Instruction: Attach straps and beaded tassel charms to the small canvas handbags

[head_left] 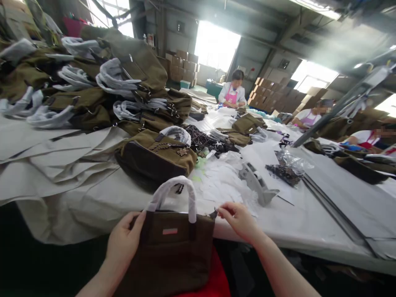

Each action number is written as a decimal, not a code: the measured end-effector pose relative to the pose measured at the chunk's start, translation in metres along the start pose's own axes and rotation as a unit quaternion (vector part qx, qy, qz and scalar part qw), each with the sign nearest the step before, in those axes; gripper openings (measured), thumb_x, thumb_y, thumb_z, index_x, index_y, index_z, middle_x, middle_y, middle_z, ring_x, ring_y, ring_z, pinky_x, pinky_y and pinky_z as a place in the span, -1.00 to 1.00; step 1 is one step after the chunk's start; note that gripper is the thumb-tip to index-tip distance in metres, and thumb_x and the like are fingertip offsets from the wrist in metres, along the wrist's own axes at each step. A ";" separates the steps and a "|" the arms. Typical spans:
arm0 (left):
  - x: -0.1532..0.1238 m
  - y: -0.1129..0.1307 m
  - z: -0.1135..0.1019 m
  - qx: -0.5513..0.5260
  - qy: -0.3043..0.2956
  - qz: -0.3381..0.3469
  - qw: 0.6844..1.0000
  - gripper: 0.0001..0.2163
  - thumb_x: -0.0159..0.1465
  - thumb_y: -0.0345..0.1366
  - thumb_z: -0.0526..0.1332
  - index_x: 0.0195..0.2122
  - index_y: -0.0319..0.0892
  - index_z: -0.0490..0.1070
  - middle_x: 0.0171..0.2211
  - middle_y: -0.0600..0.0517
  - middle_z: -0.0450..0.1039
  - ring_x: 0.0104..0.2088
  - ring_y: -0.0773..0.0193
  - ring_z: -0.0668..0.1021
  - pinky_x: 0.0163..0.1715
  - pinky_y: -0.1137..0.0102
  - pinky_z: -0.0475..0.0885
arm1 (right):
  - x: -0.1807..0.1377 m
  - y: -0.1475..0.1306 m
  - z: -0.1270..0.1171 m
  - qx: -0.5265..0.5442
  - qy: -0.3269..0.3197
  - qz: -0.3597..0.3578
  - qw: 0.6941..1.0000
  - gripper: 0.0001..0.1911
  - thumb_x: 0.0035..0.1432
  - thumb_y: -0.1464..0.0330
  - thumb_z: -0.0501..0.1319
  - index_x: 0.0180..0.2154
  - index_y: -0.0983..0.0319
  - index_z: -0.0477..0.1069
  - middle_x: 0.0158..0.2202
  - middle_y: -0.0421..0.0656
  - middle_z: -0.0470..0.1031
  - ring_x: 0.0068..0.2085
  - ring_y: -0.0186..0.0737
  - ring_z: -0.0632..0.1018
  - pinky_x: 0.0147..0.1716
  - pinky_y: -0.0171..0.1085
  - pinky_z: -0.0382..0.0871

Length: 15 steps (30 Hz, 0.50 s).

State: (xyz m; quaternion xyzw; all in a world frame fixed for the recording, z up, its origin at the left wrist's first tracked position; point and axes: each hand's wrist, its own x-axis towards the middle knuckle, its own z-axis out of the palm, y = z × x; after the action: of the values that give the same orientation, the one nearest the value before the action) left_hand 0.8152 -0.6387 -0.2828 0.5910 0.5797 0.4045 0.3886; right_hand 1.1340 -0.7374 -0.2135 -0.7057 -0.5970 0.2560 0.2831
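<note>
A dark brown canvas handbag [170,251] with a small pink label stands upright against my lap at the table's near edge. Its handles [175,194] are wrapped in white foam. My left hand [123,243] grips the bag's upper left corner. My right hand [238,218] pinches a small dark metal piece, probably the zipper pull [213,213], at the bag's upper right corner.
An olive bag [154,156] lies just behind on the paper-covered table [309,218]. A heap of olive bags [93,82] fills the left. A grey tool [256,183], bagged hardware [286,169] and a metal rail [334,210] lie right. Three other people [232,93] work farther back.
</note>
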 end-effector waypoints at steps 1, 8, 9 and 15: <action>0.001 -0.004 0.001 0.048 -0.003 0.047 0.998 -0.59 0.21 0.11 0.13 -0.34 -0.17 0.49 -0.40 -0.03 0.55 -0.36 0.09 0.57 -0.36 0.30 0.46 | 0.011 0.006 -0.004 -0.009 0.009 -0.001 1.000 -0.71 0.25 0.22 0.12 -0.37 0.20 0.53 -0.42 -0.18 0.60 -0.37 -0.23 0.55 -0.38 -0.31 0.30; -0.014 0.026 -0.005 0.188 0.148 0.314 0.919 -0.62 0.30 -0.11 0.15 0.04 -0.25 0.34 0.00 -0.23 0.42 0.03 -0.08 0.47 0.09 0.03 0.31 | 0.144 0.023 -0.028 -0.127 0.071 -0.022 0.989 -0.79 0.20 0.29 0.15 -0.29 0.19 0.55 -0.34 -0.16 0.63 -0.31 -0.20 0.57 -0.31 -0.30 0.35; -0.018 0.030 -0.006 0.190 0.145 0.331 0.913 -0.63 0.31 -0.14 0.15 0.06 -0.24 0.32 0.00 -0.22 0.42 0.03 -0.04 0.47 0.09 0.07 0.32 | 0.166 0.021 -0.027 -0.131 0.074 -0.021 0.988 -0.80 0.19 0.31 0.16 -0.28 0.18 0.56 -0.33 -0.15 0.63 -0.30 -0.19 0.57 -0.29 -0.29 0.35; -0.036 0.024 -0.006 0.212 0.089 0.349 0.909 -0.72 0.33 -0.19 0.13 0.03 -0.14 0.35 0.00 -0.09 0.44 0.00 0.15 0.51 0.02 0.31 0.44 | 0.272 0.000 0.010 -0.141 0.091 0.004 0.986 -0.81 0.15 0.27 0.24 -0.23 0.19 0.57 -0.17 -0.09 0.62 -0.12 -0.14 0.57 -0.10 -0.25 0.37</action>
State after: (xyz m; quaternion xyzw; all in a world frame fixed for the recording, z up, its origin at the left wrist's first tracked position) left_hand 0.8191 -0.6751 -0.2591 0.7857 0.4405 0.4328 0.0354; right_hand 1.1692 -0.4680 -0.2266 -0.7611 -0.5961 0.1050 0.2330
